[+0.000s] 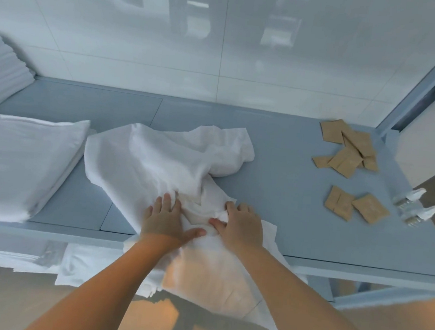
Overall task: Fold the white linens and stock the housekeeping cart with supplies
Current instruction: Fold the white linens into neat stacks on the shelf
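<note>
Both hands were on the crumpled white cotton linen (159, 157), centre of frame, on the grey-blue cart top (283, 170). Left hand (166, 219) lay flat, fingers together and straight, thumb out, pressing the cloth. Right hand (243, 225) had fingers curled, pinching a fold. The linen's long axis ran from upper centre down toward me, near end draped over the front edge. The bulk lay beyond the fingertips, slightly left, so I judged the left hand nearer it. Folded white linen stack (21, 160) sat left, tan paper sachets (347, 151) upper right.
</note>
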{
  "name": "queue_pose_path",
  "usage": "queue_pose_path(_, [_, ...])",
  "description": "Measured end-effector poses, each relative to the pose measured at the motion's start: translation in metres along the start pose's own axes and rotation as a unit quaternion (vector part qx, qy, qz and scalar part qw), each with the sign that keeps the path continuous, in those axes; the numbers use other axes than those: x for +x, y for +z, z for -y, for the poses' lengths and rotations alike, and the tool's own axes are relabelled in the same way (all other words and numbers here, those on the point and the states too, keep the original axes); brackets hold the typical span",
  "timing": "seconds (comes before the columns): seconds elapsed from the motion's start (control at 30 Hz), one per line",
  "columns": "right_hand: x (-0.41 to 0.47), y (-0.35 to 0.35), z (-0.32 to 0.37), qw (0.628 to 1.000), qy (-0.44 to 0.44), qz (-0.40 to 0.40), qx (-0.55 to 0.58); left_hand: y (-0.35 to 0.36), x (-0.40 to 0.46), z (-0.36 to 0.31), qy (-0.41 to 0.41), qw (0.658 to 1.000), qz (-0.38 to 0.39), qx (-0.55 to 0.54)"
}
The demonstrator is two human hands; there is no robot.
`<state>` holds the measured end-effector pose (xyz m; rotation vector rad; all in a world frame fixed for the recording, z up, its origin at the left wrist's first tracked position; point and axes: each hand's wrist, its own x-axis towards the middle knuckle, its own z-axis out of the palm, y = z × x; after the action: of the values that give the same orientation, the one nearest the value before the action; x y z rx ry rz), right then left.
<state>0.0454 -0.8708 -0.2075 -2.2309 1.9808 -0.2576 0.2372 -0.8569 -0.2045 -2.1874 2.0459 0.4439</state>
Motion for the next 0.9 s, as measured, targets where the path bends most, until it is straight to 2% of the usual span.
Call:
queue_pose_path(0.1, [-0.028, -0.002, 0.004, 1.0, 0.014, 0.024, -0.014, 0.005, -0.026, 0.005, 0.016, 1.0, 0.013, -0.017])
queue_pose_path(0.17, [-0.036, -0.007, 0.003, 1.0, 0.014, 0.022, -0.006, 0.003, -0.035, 0.007, 0.008, 0.997, -0.008, -0.078])
queue_pose_path(0.27, [-0.024, -0.02, -0.002, 0.998, 0.006, -0.025, 0.055, -0.014, -0.027, 0.0, -0.017, 0.98, -0.111, -0.165])
queue_pose_path(0.37, [0.015, -0.031, -0.01, 0.988, -0.005, -0.108, 0.111, -0.037, 0.001, -0.012, 0.006, 0.968, -0.19, -0.166])
queue_pose_path(0.5, [0.07, -0.032, -0.012, 0.997, -0.058, -0.014, 0.049, -0.049, 0.037, -0.034, 0.029, 0.979, -0.189, -0.073])
queue_pose_path(0.6, [0.091, -0.027, -0.008, 0.993, -0.109, 0.025, 0.047, -0.044, 0.045, -0.04, 0.048, 0.979, -0.186, -0.065])
queue_pose_path(0.9, [0.078, -0.051, -0.005, 0.986, -0.154, -0.059, 0.004, -0.036, 0.022, -0.024, 0.119, 0.964, -0.196, -0.135])
